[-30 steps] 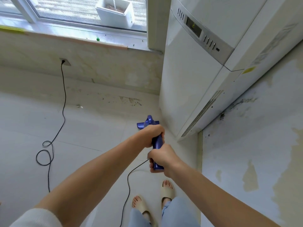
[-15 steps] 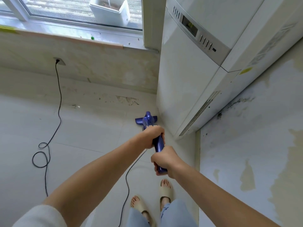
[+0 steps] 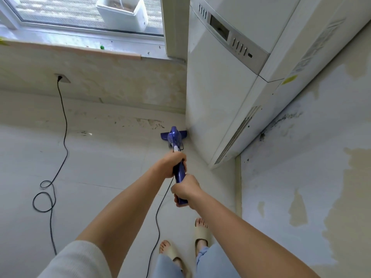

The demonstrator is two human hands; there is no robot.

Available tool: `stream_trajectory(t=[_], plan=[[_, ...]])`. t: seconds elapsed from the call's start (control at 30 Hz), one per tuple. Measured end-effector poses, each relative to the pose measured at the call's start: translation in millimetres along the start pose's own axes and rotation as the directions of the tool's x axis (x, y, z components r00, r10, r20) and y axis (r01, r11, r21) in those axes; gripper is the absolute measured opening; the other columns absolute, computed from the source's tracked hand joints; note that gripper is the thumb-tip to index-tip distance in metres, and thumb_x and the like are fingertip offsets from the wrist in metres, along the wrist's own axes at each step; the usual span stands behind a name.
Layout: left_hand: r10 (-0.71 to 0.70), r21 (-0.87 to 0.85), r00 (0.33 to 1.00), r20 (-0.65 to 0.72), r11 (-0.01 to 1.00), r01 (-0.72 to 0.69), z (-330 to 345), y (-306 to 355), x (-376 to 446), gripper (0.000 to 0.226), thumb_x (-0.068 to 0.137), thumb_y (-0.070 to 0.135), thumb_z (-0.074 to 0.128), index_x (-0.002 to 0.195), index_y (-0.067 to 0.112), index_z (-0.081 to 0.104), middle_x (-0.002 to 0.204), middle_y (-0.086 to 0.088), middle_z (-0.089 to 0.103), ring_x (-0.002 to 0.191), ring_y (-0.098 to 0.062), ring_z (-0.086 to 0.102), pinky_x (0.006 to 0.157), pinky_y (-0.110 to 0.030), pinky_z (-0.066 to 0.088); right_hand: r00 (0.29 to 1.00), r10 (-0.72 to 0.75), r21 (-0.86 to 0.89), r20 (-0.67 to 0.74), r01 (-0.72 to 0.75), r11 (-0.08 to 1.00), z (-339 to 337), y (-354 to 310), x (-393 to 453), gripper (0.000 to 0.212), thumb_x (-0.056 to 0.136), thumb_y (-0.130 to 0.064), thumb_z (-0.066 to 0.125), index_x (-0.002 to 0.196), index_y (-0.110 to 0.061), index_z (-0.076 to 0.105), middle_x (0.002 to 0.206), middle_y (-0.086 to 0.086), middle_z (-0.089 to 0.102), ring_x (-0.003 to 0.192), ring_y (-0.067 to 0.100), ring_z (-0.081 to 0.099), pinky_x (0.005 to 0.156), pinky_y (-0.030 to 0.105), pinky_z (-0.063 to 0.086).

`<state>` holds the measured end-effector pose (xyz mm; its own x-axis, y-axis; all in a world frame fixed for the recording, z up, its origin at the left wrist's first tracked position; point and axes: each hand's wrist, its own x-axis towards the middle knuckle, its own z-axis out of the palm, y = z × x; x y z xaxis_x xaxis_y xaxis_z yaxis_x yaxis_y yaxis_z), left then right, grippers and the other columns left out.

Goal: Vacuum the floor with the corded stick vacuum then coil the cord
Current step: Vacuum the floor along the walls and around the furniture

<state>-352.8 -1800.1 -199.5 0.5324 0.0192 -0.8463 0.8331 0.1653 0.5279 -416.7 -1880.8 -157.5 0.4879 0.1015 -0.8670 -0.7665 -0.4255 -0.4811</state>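
A blue stick vacuum (image 3: 175, 137) stands on the pale tiled floor (image 3: 104, 167), its head right beside the base of a tall white appliance. My left hand (image 3: 170, 163) grips the upper part of the blue handle. My right hand (image 3: 185, 190) grips the handle's end, closer to me. The black cord (image 3: 63, 125) runs from a wall socket (image 3: 60, 78) down the wall and lies in loose loops on the floor at the left. Another stretch of cord hangs from the handle and trails past my feet.
The tall white appliance (image 3: 220, 97) fills the corner ahead on the right. A stained wall (image 3: 301, 177) runs along the right. A window sill (image 3: 80, 45) with a white planter box (image 3: 122, 14) lies ahead. My sandalled feet (image 3: 200, 231) stand below the handle.
The vacuum head has slid forward, towards the window wall and the appliance's base. Both hands keep the same grip on the handle, arms stretched further out.
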Motion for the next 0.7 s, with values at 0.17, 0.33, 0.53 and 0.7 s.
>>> stream_trajectory(t=[0.17, 0.33, 0.53, 0.7], plan=[[-0.004, 0.008, 0.998, 0.059, 1.0, 0.004, 11.1, -3.3, -9.2, 0.011, 0.087, -0.002, 0.044, 0.085, 0.009, 0.042, 0.061, -0.007, 0.046, 0.046, -0.015, 0.045, 0.052, -0.029, 0.044, 0.999, -0.004, 0.058, -0.042, 0.006, 0.998, -6.7, 9.7, -9.0, 0.028, 0.084, 0.006, 0.046, 0.108, -0.009, 0.043, 0.094, 0.014, 0.051, 0.058, 0.019, 0.049, 0.042, 0.023, 0.044], [-0.074, 0.005, 0.989, 0.126, 0.997, 0.074, 5.1, -4.4, -31.0, 0.013, 0.086, -0.002, 0.045, 0.079, 0.009, 0.042, 0.053, -0.003, 0.044, 0.044, -0.012, 0.042, 0.046, -0.023, 0.043, 0.999, -0.02, 0.131, 0.027, 0.016, 0.991, -3.1, 5.8, -44.6, 0.028, 0.086, 0.009, 0.047, 0.107, -0.008, 0.04, 0.079, 0.011, 0.047, 0.052, 0.015, 0.047, 0.041, 0.022, 0.045], [-0.085, 0.019, 0.989, 0.118, 0.996, 0.084, -10.0, 11.3, -22.8, 0.012, 0.086, 0.003, 0.049, 0.078, 0.009, 0.044, 0.054, -0.002, 0.045, 0.045, -0.011, 0.043, 0.049, -0.024, 0.043, 1.0, -0.012, 0.158, 0.02, 0.009, 0.987, 8.9, -14.8, -34.0, 0.029, 0.086, 0.009, 0.047, 0.111, -0.004, 0.041, 0.08, 0.012, 0.048, 0.053, 0.016, 0.047, 0.039, 0.019, 0.046], [-0.082, 0.05, 0.992, 0.092, 0.996, 0.078, -6.1, 30.9, -5.2, 0.007, 0.083, 0.002, 0.049, 0.081, 0.008, 0.047, 0.058, -0.003, 0.048, 0.048, -0.013, 0.045, 0.052, -0.025, 0.044, 1.0, -0.017, 0.194, 0.007, 0.015, 0.981, 1.5, -28.0, -7.8, 0.035, 0.085, 0.011, 0.046, 0.118, -0.002, 0.045, 0.074, 0.012, 0.048, 0.051, 0.017, 0.047, 0.041, 0.021, 0.044]])
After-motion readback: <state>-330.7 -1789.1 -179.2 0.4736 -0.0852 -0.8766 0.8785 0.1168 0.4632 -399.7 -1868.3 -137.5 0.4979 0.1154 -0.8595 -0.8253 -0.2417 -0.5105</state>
